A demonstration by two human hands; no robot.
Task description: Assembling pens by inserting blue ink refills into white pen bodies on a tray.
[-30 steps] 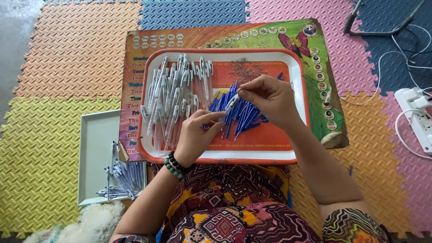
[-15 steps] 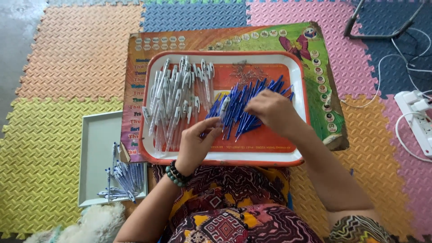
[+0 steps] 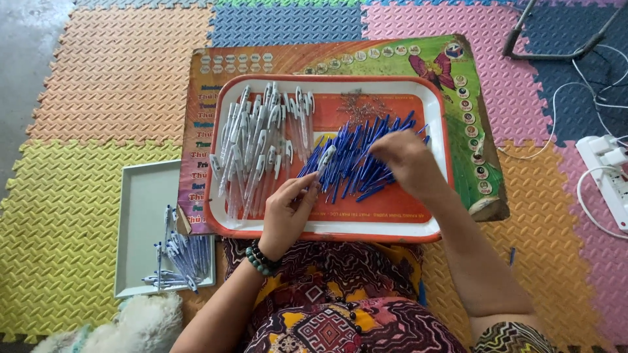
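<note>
Head view, I see a colourful printed board [image 3: 471, 111] under an orange tray [image 3: 392, 229] of blue refills [image 3: 356, 160] and white barrels [image 3: 255, 150]; left hand [image 3: 288, 212] pinches one white barrel [image 3: 325, 159], right hand [image 3: 409, 160] seemingly curled, blurred, among refills.

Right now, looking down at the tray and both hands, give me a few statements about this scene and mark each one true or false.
1. The left hand holds a white pen barrel. True.
2. The right hand rests on the white barrels. False: it is on the blue refills.
3. The orange tray sits on a colourful board. True.
4. The grey tray on the left holds nothing. False: finished pens lie in it.
</note>
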